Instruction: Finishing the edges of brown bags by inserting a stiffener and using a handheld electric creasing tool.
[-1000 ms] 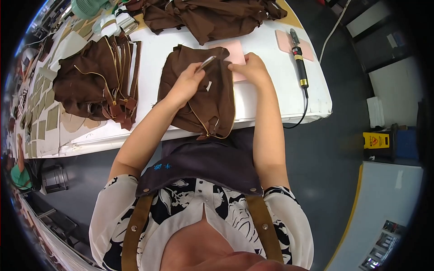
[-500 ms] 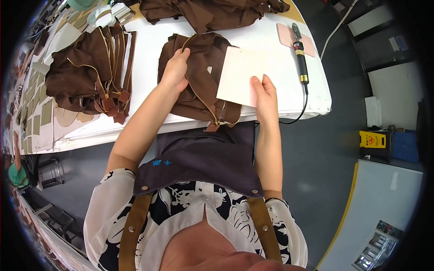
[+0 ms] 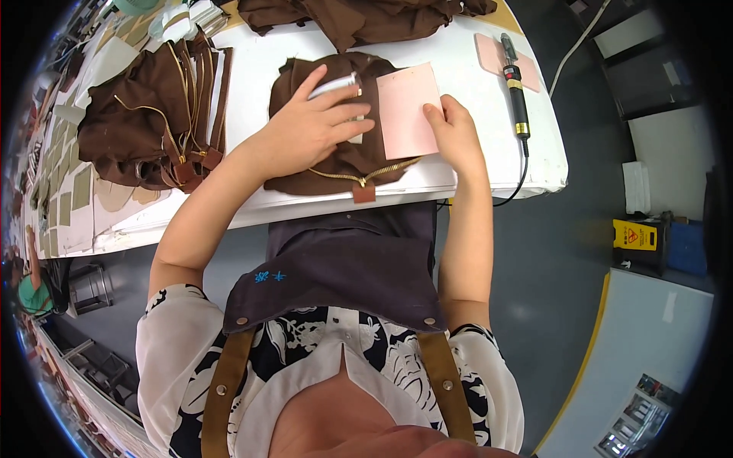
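**While the left hand (image 3: 313,128) spreads over a brown bag (image 3: 301,179), the right hand (image 3: 458,133) pinches a pink card (image 3: 408,111)**

Bag: one, brown cloth, lying creased near the middle of the table (image 3: 256,84), toward its near edge. Gold zip (image 3: 340,176) curving across the near side; leather tab (image 3: 364,194) hanging at its pull, over the table's near edge.

Left hand: fingers fanned wide over the bag, palm down. Silver tool (image 3: 334,85) between the index and middle fingers; cannot tell whether the hand grips it.

Right hand: thumb on top of the card at its right edge, closed on it.

Card: one, rectangular, overlapping the right side of the bag.

To the left: one pile of brown bags (image 3: 126,126), gold zips and leather tabs toward its right side.

Far side: one heap of brown cloth (image 3: 374,21), crumpled.

Far right: one pink pad (image 3: 489,55), with a black-handled corded tool (image 3: 517,99) lying across it; cord (image 3: 524,172) running off the near edge.

Wearer: one dark apron (image 3: 336,267), brown straps.
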Motion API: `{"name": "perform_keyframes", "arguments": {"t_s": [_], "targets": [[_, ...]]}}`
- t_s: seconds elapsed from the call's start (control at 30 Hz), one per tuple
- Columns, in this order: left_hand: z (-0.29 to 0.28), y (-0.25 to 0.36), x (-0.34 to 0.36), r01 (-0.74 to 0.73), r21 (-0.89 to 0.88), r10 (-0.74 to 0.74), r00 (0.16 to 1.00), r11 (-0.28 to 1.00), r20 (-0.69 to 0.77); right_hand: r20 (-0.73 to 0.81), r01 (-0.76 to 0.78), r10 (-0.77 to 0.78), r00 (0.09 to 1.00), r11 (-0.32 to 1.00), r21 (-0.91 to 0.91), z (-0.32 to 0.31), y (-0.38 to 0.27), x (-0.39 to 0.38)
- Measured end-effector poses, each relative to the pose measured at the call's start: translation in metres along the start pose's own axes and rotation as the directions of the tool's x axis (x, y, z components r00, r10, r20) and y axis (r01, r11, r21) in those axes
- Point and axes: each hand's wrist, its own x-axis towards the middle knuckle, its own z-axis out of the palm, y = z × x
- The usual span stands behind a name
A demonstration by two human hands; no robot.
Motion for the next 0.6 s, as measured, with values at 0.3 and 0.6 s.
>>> {"name": "perform_keyframes", "arguments": {"t_s": [0.3,0.6], "targets": [[0.034,0.015,-0.012,0.362,-0.170,-0.349,0.932,0.917,0.099,0.315,-0.150,0.100,0.944,0.979,0.137,-0.020,-0.005,-0.002],[0.034,0.013,-0.017,0.375,-0.347,-0.370,0.925,0.859,0.085,0.293,0.025,-0.023,0.956,1.000,-0.002,0.006,-0.010,0.004]]}}
